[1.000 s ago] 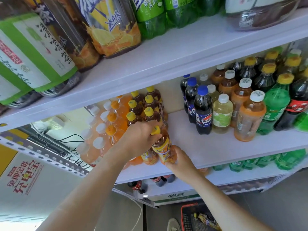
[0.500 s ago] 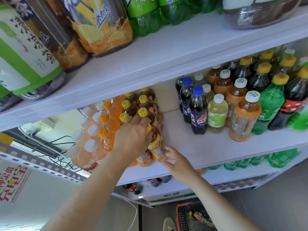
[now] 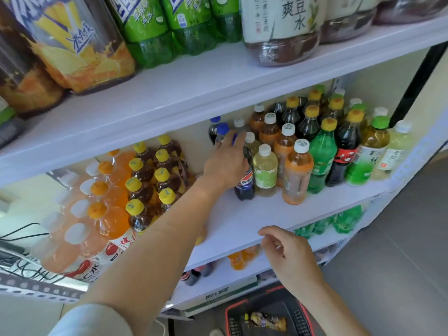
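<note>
My left hand [image 3: 226, 163] reaches into the middle shelf [image 3: 242, 221] and grips the upper part of a blue-capped dark cola bottle [image 3: 244, 187] at the front of its row. The hand hides the bottle's neck and most of its cap. My right hand [image 3: 288, 258] hovers at the shelf's front edge with its fingers loosely curled, holding nothing. A wrapped pack of yellow-capped iced tea bottles [image 3: 155, 180] stands to the left of my left arm.
Right of the cola stand pale green, orange, green and dark soda bottles [image 3: 298, 170]. Orange drink packs [image 3: 97, 214] fill the shelf's left end. Large bottles line the top shelf [image 3: 194, 81]. A red-rimmed basket [image 3: 228, 311] below holds one tea bottle [image 3: 266, 321].
My left hand has left the yellow-capped tea bottles and moved right onto the blue-capped cola bottle. My right hand has let go of the tea bottle and drawn back to the shelf edge.
</note>
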`<state>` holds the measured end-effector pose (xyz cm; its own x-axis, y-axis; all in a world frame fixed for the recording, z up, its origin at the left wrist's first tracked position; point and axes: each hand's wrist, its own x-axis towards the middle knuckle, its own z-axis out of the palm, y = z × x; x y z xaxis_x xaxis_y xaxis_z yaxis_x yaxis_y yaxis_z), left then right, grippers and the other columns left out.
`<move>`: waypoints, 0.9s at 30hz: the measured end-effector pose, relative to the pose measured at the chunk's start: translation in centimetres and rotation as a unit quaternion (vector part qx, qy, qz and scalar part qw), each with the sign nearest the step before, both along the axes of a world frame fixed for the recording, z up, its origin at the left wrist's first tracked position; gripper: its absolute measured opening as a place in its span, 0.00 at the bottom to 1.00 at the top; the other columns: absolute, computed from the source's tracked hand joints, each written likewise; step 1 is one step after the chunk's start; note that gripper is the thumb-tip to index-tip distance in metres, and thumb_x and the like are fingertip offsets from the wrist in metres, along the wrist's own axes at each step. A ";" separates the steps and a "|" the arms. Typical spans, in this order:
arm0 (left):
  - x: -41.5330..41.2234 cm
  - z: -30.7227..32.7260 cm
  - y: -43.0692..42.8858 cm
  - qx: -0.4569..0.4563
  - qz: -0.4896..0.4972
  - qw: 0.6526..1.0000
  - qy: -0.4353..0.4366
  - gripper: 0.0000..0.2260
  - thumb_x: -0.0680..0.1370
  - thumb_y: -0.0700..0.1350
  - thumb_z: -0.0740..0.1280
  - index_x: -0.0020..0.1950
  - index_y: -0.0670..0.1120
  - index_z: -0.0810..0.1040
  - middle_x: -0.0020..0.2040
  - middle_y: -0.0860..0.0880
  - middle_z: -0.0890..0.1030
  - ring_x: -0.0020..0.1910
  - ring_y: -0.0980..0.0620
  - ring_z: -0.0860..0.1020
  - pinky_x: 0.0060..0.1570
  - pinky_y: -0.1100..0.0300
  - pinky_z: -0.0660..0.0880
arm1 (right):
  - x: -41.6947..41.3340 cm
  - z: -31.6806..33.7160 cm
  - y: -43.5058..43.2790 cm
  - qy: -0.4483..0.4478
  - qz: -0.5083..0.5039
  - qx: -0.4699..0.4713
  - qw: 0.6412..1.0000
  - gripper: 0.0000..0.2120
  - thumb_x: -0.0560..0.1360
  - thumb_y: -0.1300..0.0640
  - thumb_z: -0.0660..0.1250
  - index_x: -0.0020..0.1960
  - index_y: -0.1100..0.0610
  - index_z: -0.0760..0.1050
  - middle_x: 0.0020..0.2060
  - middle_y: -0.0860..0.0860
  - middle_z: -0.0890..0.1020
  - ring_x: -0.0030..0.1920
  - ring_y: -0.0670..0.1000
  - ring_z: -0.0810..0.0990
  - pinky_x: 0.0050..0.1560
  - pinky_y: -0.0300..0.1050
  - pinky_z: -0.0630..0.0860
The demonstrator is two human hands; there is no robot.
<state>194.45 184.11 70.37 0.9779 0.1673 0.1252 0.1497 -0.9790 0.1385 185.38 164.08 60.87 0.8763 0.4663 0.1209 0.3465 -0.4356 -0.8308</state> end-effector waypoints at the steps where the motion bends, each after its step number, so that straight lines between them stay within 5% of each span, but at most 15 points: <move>1: 0.2 -0.1 0.2 0.006 0.000 1.000 -0.007 0.25 0.80 0.46 0.63 0.77 0.46 0.62 0.74 0.41 0.64 0.69 0.37 0.68 0.66 0.50 0.65 | 0.0 0.0 -0.5 0.008 -0.002 0.002 1.000 0.08 0.78 0.60 0.66 0.53 0.51 0.80 0.39 0.44 0.83 0.40 0.45 0.80 0.41 0.45 0.78; 3: -0.5 0.0 0.4 -0.007 -0.012 1.000 -0.016 0.18 0.80 0.49 0.66 0.68 0.45 0.71 0.64 0.40 0.73 0.59 0.39 0.74 0.57 0.51 0.70 | 0.0 -0.1 -1.1 0.028 -0.009 0.014 0.999 0.09 0.78 0.61 0.66 0.53 0.50 0.80 0.41 0.42 0.83 0.44 0.42 0.80 0.42 0.37 0.77; 6: -3.6 -0.4 -0.4 -0.006 -0.033 0.999 0.012 0.17 0.79 0.54 0.67 0.60 0.45 0.71 0.50 0.42 0.79 0.47 0.39 0.78 0.43 0.51 0.74 | 0.2 -0.2 -1.6 0.084 -0.012 0.045 0.995 0.13 0.78 0.62 0.66 0.50 0.43 0.76 0.45 0.41 0.83 0.48 0.36 0.78 0.43 0.28 0.73; 9: -7.2 -0.4 -0.9 -0.012 -0.001 0.998 -0.056 0.15 0.80 0.55 0.65 0.57 0.45 0.71 0.44 0.43 0.81 0.42 0.38 0.79 0.39 0.50 0.75 | 0.7 0.0 -1.7 0.203 0.001 0.102 0.974 0.16 0.78 0.60 0.66 0.56 0.39 0.73 0.56 0.42 0.80 0.51 0.34 0.78 0.50 0.32 0.75; 14: -12.8 1.5 -1.3 -0.202 0.092 0.946 -0.236 0.07 0.79 0.53 0.67 0.49 0.50 0.76 0.36 0.52 0.79 0.35 0.49 0.78 0.35 0.52 0.75 | 1.3 1.3 -2.6 0.389 -0.001 0.199 0.899 0.23 0.73 0.42 0.67 0.66 0.33 0.66 0.64 0.41 0.71 0.62 0.45 0.74 0.57 0.50 0.77; 17: -16.1 2.7 -2.6 -0.312 0.108 0.893 -0.306 0.04 0.77 0.52 0.66 0.44 0.53 0.77 0.35 0.55 0.78 0.32 0.58 0.75 0.31 0.68 0.70 | 1.2 1.9 -3.5 0.498 0.057 0.294 0.814 0.24 0.70 0.38 0.66 0.66 0.38 0.72 0.62 0.47 0.80 0.57 0.57 0.82 0.50 0.55 0.80; 19: -17.7 3.4 -3.3 -0.381 0.118 0.857 -0.325 0.05 0.76 0.52 0.66 0.43 0.53 0.78 0.33 0.56 0.76 0.31 0.59 0.73 0.30 0.67 0.71 | 0.7 2.4 -4.3 0.526 0.082 0.349 0.771 0.26 0.70 0.39 0.70 0.64 0.49 0.76 0.56 0.60 0.83 0.49 0.63 0.84 0.41 0.51 0.83; 22: -19.1 4.2 -3.7 -0.466 0.130 0.816 -0.316 0.08 0.74 0.56 0.65 0.43 0.53 0.78 0.33 0.55 0.75 0.33 0.52 0.72 0.29 0.57 0.69 | -0.4 3.1 -5.3 0.484 0.091 0.376 0.785 0.23 0.71 0.45 0.72 0.60 0.57 0.77 0.49 0.65 0.83 0.39 0.62 0.84 0.32 0.44 0.81; 27: -20.1 4.8 -4.0 -0.515 0.129 0.793 -0.300 0.08 0.77 0.52 0.65 0.45 0.49 0.78 0.27 0.57 0.71 0.24 0.58 0.66 0.25 0.67 0.64 | -1.7 4.0 -6.3 0.419 0.058 0.397 0.814 0.15 0.70 0.53 0.68 0.56 0.55 0.80 0.51 0.63 0.82 0.42 0.62 0.83 0.31 0.44 0.81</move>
<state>174.36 180.09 75.18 0.7107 0.6673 0.2227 -0.0689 -0.2490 0.9661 183.65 157.78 64.88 0.7619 0.6180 -0.1940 -0.4873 0.3496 -0.8002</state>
